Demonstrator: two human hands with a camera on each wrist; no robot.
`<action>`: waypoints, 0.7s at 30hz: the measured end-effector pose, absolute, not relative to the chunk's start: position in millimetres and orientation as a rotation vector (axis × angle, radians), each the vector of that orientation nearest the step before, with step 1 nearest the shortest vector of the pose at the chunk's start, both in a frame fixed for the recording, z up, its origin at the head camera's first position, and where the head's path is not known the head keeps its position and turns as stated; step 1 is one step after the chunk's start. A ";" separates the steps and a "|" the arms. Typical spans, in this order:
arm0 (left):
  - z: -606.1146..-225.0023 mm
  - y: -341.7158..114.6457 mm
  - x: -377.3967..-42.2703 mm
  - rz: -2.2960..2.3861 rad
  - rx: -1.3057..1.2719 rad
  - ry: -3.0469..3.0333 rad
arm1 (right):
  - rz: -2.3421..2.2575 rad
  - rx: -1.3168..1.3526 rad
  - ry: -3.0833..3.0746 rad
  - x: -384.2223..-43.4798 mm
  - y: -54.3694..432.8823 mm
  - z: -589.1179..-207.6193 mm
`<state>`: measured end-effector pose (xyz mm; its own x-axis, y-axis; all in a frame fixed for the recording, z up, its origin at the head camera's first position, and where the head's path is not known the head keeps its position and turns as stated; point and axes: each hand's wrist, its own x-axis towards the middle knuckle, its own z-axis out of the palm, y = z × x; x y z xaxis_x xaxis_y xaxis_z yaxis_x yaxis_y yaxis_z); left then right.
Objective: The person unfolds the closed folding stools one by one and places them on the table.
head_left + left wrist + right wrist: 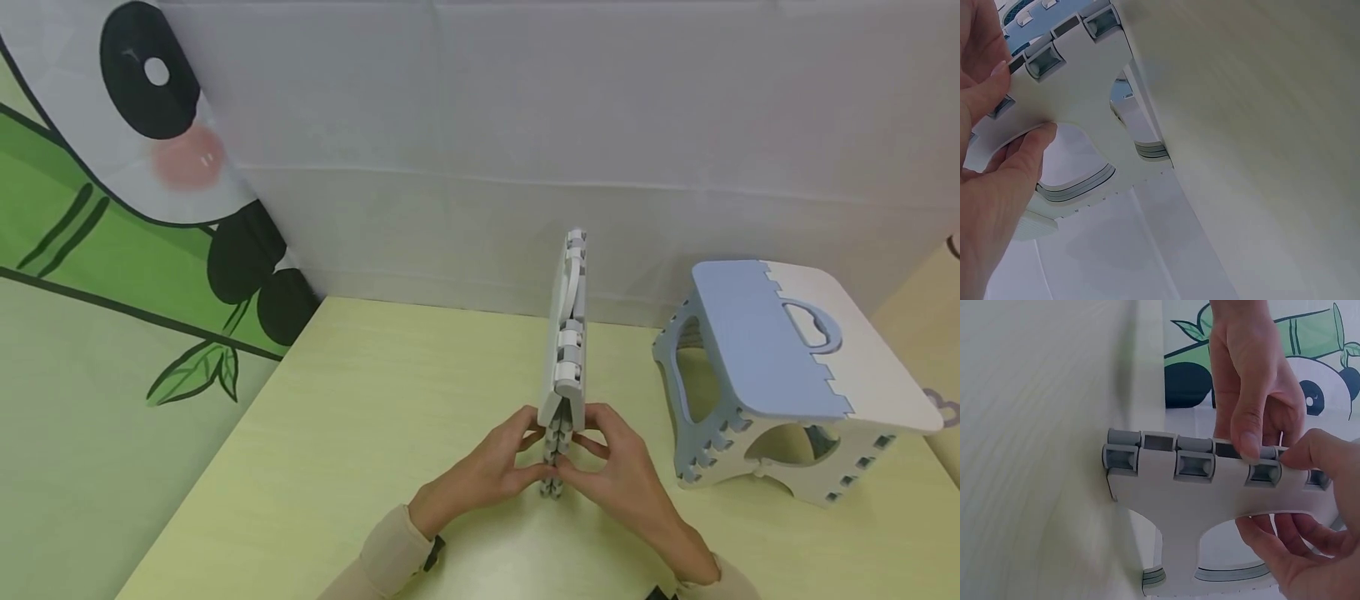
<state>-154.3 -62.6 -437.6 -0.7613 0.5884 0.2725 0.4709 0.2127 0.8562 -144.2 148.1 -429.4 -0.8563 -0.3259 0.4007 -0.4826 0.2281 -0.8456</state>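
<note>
A grey-white folding stool (567, 333), folded nearly flat, stands upright on the table, its narrow hinged edge towards me. Both hands are at its near end. My left hand (487, 467) grips the left leg panel; in the left wrist view its thumb lies by the hinge edge and its fingers (1029, 147) reach into the panel's cutout. On the other side, my right hand (626, 479) pinches the right panel, thumb on the hinge knuckles and fingers (1272, 544) at the cutout. The two thumbs nearly meet. Between the panels a small gap shows near the top piece.
An unfolded blue-and-white step stool (765, 350) with a handle stands on the table (360, 400) to the right. A white cloth wall (450, 167) rises behind the table's back edge. A panda-and-bamboo picture (150, 167) covers the left wall.
</note>
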 end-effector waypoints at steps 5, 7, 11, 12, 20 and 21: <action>-437.9 -61.5 -154.2 1.610 1.010 2.343 | 1.714 0.755 -2.321 -143.7 145.7 -432.2; -437.8 -61.0 -154.0 1.617 0.995 2.337 | 1.712 0.746 -2.317 -143.6 145.2 -433.0; -437.7 -60.8 -153.2 1.621 0.986 2.339 | 1.702 0.744 -2.310 -142.9 144.8 -434.7; -437.5 -60.8 -152.8 1.622 0.983 2.339 | 1.699 0.745 -2.311 -142.8 144.8 -435.1; -436.6 -61.8 -151.3 1.632 0.950 2.338 | 1.660 0.773 -2.309 -143.1 145.7 -435.9; -436.6 -61.9 -151.3 1.631 0.951 2.340 | 1.652 0.778 -2.307 -143.3 146.0 -435.6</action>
<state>-151.3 -61.9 -436.6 -0.7917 0.5630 0.2372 0.4173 0.2148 0.8830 -143.3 146.0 -435.6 -0.8416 -0.2995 0.4495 -0.5220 0.2374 -0.8192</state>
